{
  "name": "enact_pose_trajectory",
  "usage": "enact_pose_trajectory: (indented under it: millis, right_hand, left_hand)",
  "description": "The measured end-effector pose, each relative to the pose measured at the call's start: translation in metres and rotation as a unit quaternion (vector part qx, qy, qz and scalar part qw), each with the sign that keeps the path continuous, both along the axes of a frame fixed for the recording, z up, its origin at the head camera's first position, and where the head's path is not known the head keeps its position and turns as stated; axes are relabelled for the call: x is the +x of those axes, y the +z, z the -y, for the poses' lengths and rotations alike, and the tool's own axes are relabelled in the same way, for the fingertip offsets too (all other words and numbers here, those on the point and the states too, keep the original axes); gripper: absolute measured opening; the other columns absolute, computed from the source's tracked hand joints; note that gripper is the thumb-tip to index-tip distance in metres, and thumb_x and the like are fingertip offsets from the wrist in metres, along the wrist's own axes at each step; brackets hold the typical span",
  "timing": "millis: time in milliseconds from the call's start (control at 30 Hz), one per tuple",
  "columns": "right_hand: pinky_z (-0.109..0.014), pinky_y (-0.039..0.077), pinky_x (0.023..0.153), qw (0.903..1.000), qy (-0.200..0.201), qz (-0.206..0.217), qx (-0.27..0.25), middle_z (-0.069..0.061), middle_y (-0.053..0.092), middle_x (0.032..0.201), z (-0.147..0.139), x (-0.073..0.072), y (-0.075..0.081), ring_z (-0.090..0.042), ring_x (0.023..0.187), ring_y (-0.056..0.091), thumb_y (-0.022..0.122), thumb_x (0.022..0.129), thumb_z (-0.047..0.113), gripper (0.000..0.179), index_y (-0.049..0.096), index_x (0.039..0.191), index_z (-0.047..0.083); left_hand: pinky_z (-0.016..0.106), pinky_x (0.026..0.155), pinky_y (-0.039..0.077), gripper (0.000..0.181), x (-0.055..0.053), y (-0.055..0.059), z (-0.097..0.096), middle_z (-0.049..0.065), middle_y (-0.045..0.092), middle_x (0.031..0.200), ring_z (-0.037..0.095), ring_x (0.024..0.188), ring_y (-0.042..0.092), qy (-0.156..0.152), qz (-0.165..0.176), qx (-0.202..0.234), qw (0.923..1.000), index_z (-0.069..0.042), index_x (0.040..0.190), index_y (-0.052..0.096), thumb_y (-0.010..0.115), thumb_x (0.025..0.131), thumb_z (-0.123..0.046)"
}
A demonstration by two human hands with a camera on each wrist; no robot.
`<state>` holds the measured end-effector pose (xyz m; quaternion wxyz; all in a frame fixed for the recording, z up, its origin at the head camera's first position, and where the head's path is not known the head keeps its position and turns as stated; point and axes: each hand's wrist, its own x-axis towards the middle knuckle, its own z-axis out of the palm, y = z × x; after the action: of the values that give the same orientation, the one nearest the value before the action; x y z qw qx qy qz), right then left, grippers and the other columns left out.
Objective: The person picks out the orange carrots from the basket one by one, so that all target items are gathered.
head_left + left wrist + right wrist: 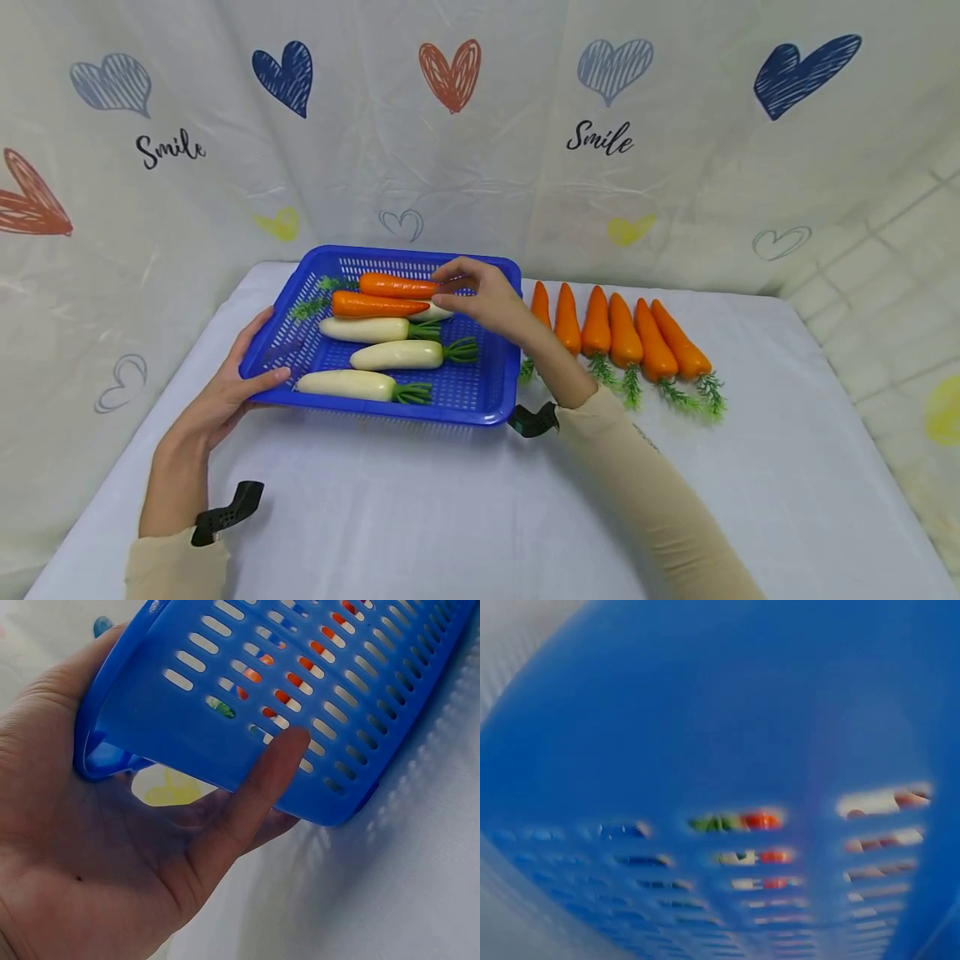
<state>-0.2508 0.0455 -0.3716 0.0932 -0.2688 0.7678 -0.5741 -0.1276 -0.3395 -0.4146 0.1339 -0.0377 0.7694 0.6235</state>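
A blue plastic basket point(491, 412) with slotted walls holds several white radishes point(397, 356) with green tops and two orange carrots point(378, 305). My left hand point(225, 396) grips the basket at its left end, thumb over the rim. In the left wrist view, fingers of the left hand point(150, 832) reach under the slotted wall. Over the basket's back right part, my right hand point(487, 296) has its thumb and fingertips around the tip of the rear carrot point(393, 286). Beneath that hand, one radish point(431, 312) is partly hidden. Only the basket's wall point(705, 712) fills the right wrist view.
Right of the basket, several more carrots point(622, 329) lie in a row on the white tablecloth point(420, 508), green tops toward the front. My right forearm point(637, 475) passes in front of the row's left end. A heart-printed curtain point(517, 167) hangs behind the table.
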Motion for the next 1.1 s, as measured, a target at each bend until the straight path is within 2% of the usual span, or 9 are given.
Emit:
enact_pose_trajectory:
  millis: [267,533,700,867,1100]
  right_hand:
    - [-0.039,0.058,0.1,0.9996,0.019,-0.003,0.021,-0.022,0.066,0.134,0.014,-0.002,-0.002,-0.031,0.119,0.068,0.074,0.097,0.013,0.039,0.064,0.131,-0.003]
    - [-0.04,0.055,0.104,0.9976,0.042,-0.007,0.055,-0.019,0.068,0.131,0.025,-0.009,-0.008,-0.029,0.119,0.068,0.074,0.097,0.014,0.038,0.066,0.13,-0.002]
    - [-0.04,0.053,0.109,0.9948,0.05,0.01,0.089,-0.013,0.069,0.132,0.028,-0.012,-0.009,-0.027,0.122,0.066,0.075,0.096,0.018,0.04,0.065,0.132,0.003]
    - [-0.042,0.051,0.111,0.9917,0.066,0.011,0.109,-0.013,0.068,0.134,0.024,-0.013,-0.003,-0.028,0.125,0.065,0.075,0.097,0.02,0.041,0.065,0.133,0.003]
    - [-0.042,0.049,0.113,0.9868,0.076,-0.013,0.142,-0.015,0.064,0.139,0.016,-0.014,0.019,-0.028,0.128,0.062,0.075,0.097,0.021,0.046,0.062,0.138,0.004]
  left_hand:
    - [0.022,0.087,0.057,0.09,-0.001,0.001,-0.002,0.02,-0.003,0.171,0.038,0.138,0.032,0.001,0.005,0.005,1.0,-0.061,0.159,0.001,0.061,0.103,-0.026]
    - [0.022,0.087,0.057,0.09,0.0,0.0,-0.002,0.02,-0.002,0.171,0.038,0.139,0.032,0.002,0.006,0.006,1.0,-0.061,0.159,0.001,0.061,0.103,-0.026]
    - [0.022,0.087,0.057,0.09,0.0,0.0,-0.001,0.02,-0.002,0.171,0.039,0.14,0.031,0.004,0.004,0.004,1.0,-0.061,0.159,0.001,0.062,0.103,-0.025]
    - [0.022,0.087,0.057,0.09,0.0,-0.001,-0.001,0.021,-0.002,0.171,0.038,0.139,0.032,0.0,0.003,0.007,1.0,-0.061,0.159,0.001,0.062,0.103,-0.026]
    - [0.021,0.086,0.056,0.09,0.0,0.001,-0.002,0.019,-0.005,0.173,0.043,0.143,0.028,0.005,0.0,-0.002,1.0,-0.061,0.16,0.001,0.062,0.103,-0.027]
